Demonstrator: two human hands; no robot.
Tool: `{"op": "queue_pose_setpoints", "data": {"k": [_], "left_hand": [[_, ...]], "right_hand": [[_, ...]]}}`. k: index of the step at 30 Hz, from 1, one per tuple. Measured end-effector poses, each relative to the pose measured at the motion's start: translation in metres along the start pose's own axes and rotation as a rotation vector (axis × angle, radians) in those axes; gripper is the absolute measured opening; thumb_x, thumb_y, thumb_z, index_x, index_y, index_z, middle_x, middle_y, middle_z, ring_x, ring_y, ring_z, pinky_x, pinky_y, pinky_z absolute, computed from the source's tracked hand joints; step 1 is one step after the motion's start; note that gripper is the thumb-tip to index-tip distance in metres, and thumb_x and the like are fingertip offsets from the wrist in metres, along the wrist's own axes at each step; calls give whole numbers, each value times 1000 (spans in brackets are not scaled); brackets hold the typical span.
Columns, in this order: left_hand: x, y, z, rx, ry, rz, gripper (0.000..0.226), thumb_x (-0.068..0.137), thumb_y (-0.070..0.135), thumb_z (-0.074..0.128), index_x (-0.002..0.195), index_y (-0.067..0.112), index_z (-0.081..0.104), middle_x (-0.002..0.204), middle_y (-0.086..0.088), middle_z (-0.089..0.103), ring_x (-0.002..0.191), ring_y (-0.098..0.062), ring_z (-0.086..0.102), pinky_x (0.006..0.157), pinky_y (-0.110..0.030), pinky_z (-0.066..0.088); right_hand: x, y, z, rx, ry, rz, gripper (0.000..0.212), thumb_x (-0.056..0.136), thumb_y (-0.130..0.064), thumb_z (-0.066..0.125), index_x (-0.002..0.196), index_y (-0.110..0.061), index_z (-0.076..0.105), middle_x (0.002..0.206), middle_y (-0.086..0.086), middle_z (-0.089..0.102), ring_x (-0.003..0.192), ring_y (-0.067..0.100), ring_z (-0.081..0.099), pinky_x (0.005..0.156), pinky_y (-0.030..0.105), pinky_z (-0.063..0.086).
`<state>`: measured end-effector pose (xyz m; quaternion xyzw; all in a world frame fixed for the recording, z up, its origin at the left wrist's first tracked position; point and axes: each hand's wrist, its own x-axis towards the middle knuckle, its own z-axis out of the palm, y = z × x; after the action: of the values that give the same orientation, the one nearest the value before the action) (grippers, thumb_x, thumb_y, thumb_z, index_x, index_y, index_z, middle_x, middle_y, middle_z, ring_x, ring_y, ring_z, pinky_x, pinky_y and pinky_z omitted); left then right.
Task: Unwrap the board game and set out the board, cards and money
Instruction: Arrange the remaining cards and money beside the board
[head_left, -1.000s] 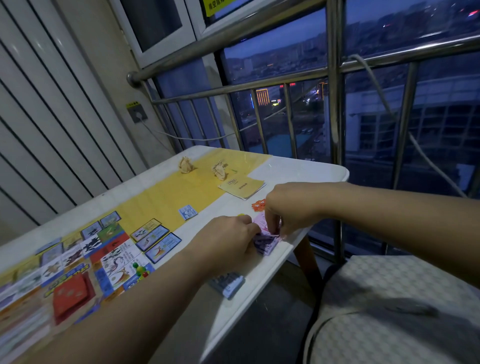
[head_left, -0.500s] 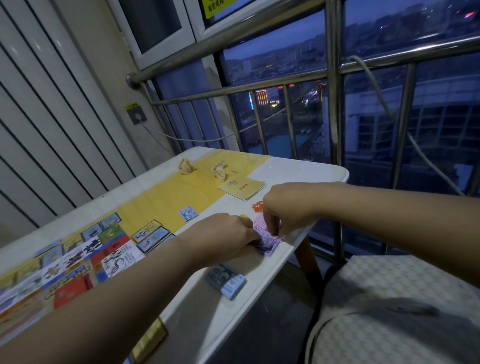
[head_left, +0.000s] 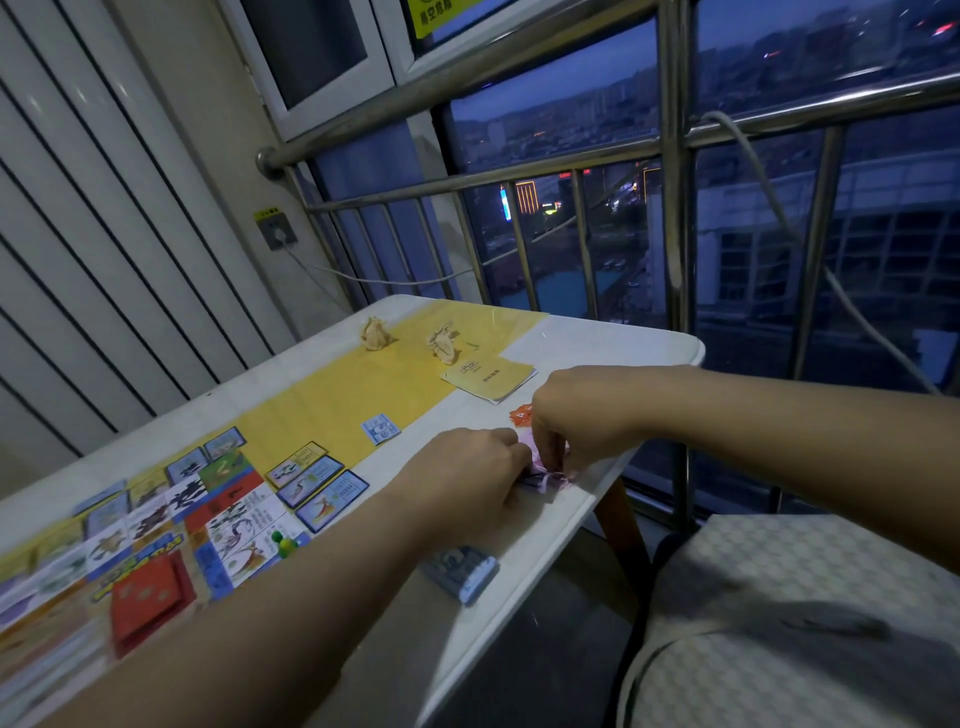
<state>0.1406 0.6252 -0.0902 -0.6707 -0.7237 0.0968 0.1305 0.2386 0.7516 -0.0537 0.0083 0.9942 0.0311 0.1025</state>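
Note:
My left hand and my right hand meet over a small pink and purple bundle of play money near the table's right edge. Both pinch it with curled fingers, the right from above. An orange money piece lies just behind them. A blue-grey wad of notes lies at the near edge. The game board with coloured squares spreads over the left, with three blue-edged cards beside it and a single blue card further back.
The white table stands against a steel railing and window. A yellow booklet and two crumpled paper balls lie at the far end. A red card stack sits on the board. A patterned cushion is at right.
The view has shifted a little while both hands stay on the money bundle. My right hand's fingers have worked slightly lower onto it; the blue-grey wad stays at the table edge.

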Motion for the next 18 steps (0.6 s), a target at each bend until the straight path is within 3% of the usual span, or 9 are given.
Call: {"op": "queue_pose_setpoints", "data": {"k": [5, 10, 14, 18], "left_hand": [[-2, 5, 13, -84, 118, -134, 25, 89, 37, 47, 103, 21, 60, 97, 3, 57, 84, -19, 56, 63, -27, 37], [-5, -11, 14, -154, 111, -3, 39, 88, 38, 38, 106, 17, 66, 95, 0, 62, 83, -23, 61, 67, -34, 48], [-16, -22, 12, -185, 139, 107, 16, 83, 15, 60, 97, 16, 69, 84, 0, 64, 68, -22, 62, 55, -33, 51], [-28, -27, 12, -258, 253, 72, 21, 76, 8, 68, 93, 20, 72, 82, 7, 65, 65, -13, 62, 51, -23, 49]], "right_hand": [[-1, 5, 2, 41, -1, 6, 21, 87, -21, 64, 106, -23, 73, 102, -5, 69, 95, 13, 58, 77, 24, 45], [0, 7, 0, 74, -5, 7, 23, 87, -19, 64, 109, -22, 72, 105, -4, 69, 92, 11, 55, 72, 18, 39], [-1, 7, 1, 96, -18, 6, 25, 87, -17, 65, 111, -22, 71, 107, -6, 69, 89, 7, 54, 72, 17, 38], [-1, 6, 1, 112, -14, 9, 25, 87, -15, 65, 110, -21, 71, 106, -5, 69, 89, 8, 54, 72, 17, 41]]}}
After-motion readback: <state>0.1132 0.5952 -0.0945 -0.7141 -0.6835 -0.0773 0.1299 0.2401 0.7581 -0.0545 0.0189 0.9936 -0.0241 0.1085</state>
